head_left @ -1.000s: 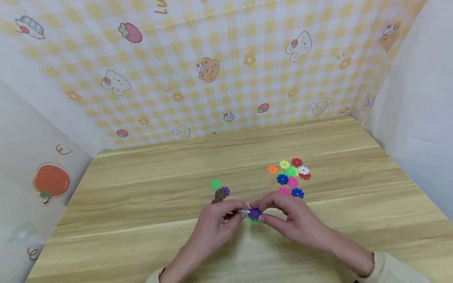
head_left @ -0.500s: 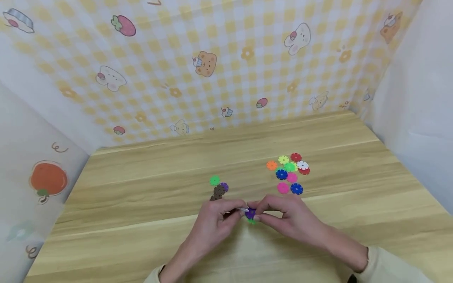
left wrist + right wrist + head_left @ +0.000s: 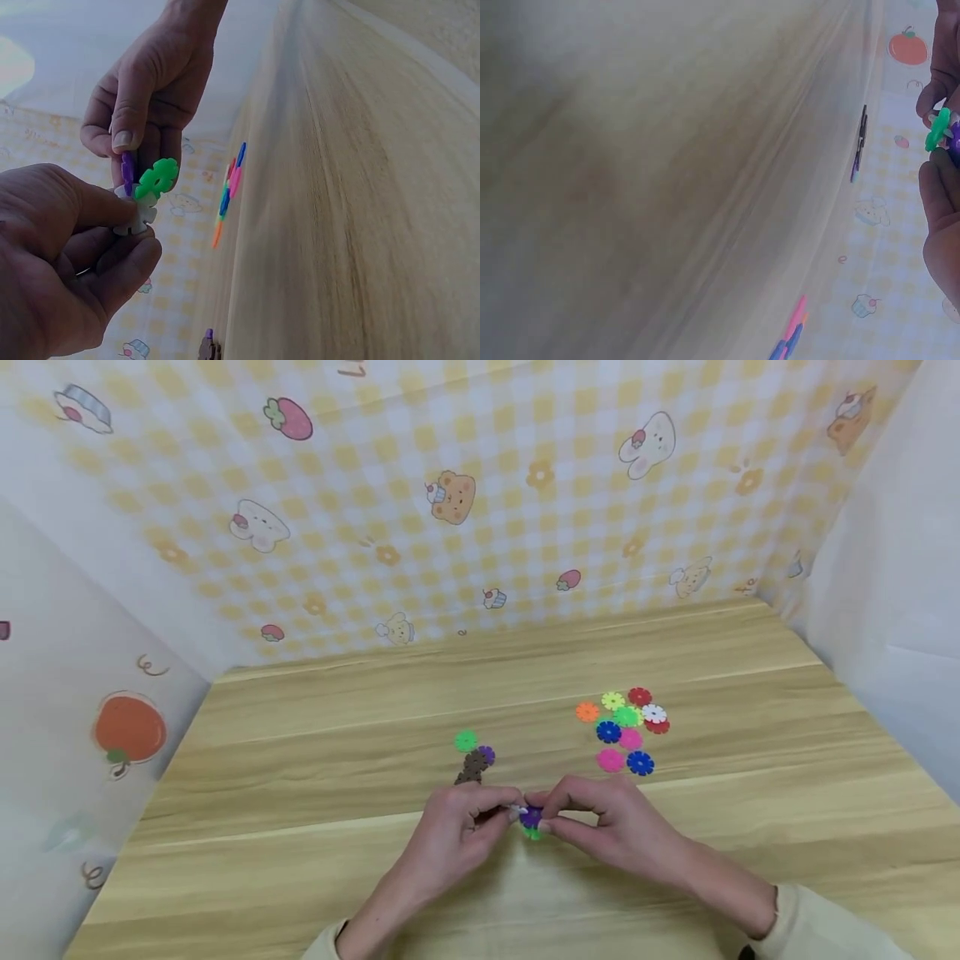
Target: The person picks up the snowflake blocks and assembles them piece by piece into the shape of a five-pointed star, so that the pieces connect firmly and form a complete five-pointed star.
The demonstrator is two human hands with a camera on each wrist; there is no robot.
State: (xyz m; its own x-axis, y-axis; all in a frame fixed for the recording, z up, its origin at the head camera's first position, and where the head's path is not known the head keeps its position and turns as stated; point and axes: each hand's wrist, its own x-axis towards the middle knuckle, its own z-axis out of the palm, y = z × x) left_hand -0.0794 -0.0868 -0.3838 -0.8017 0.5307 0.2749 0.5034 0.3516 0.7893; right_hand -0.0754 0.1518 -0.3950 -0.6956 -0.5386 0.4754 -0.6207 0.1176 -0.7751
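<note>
My left hand (image 3: 461,831) pinches a white notched disc (image 3: 137,217) between thumb and fingers. A purple notched disc (image 3: 531,817) is pinched by my right hand (image 3: 622,827), close against the white one. The left wrist view shows a green notched disc (image 3: 157,178) fitted to the white disc, standing beside the purple one. Both hands are held together above the table, fingertips nearly meeting. Whether the purple disc's slot is fully seated in the white disc cannot be told. Fingers cover much of the white disc in the head view.
On the wooden table (image 3: 337,727), several loose discs lie at the right, among them an orange disc (image 3: 587,712) and a blue disc (image 3: 641,763). Beyond my left hand are brown discs (image 3: 476,762), a green disc (image 3: 466,741) and a purple one. A checked cloth (image 3: 360,510) hangs behind.
My right hand has come slightly nearer the left, bringing the purple disc closer to the white one. The head view has shifted a little. Loose discs stay where they were.
</note>
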